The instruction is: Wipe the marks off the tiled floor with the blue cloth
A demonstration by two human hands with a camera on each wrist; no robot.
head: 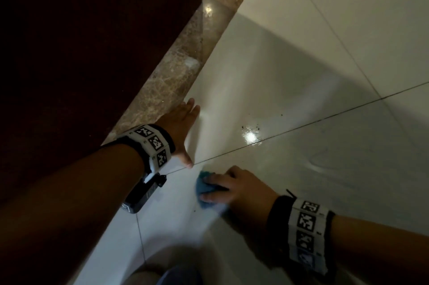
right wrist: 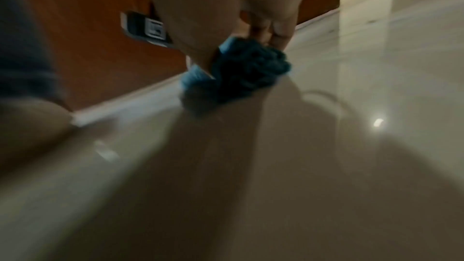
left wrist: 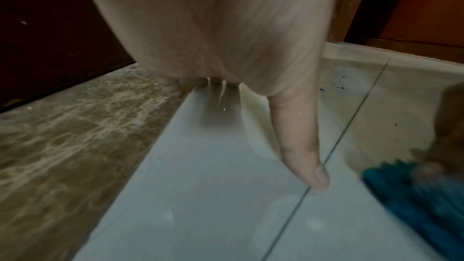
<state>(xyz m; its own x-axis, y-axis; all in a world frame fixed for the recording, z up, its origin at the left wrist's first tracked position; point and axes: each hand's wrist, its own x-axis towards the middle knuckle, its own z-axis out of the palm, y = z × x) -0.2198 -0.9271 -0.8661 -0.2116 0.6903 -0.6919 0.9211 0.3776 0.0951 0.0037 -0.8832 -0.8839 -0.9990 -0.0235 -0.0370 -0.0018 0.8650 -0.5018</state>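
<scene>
The right hand [head: 234, 188] has its grip curled over the blue cloth [head: 205, 189], fingers on top and thumb along the near side, bunching the cloth into a wad and pressing it onto the tiled floor [head: 301, 57]. In the right wrist view the cloth bulges out below the fingers [right wrist: 281, 33], crumpled and in contact with the glossy tile. The left hand [head: 183, 127] holds nothing: its grip is spread flat, palm down on the tile, thumb stretched toward a grout line [head: 325, 119] and the fingertips close to the brown marble strip [head: 167, 76] that borders a dark red surface [head: 81, 41].

The step in hand looks like the wiping itself, with the left hand serving as a prop. The cloth sits just beside the left thumb, on the near side of the grout line. A scatter of dark specks [head: 251, 126] lies beyond that line, near a bright reflection, well apart from the cloth and apparently not yet reached. A faint curved smear [head: 325, 161] shows on the tile to the right.

The next move probably calls for sliding the wad forward and to the right across the grout line onto the specks, keeping downward pressure so they lift rather than spread.
</scene>
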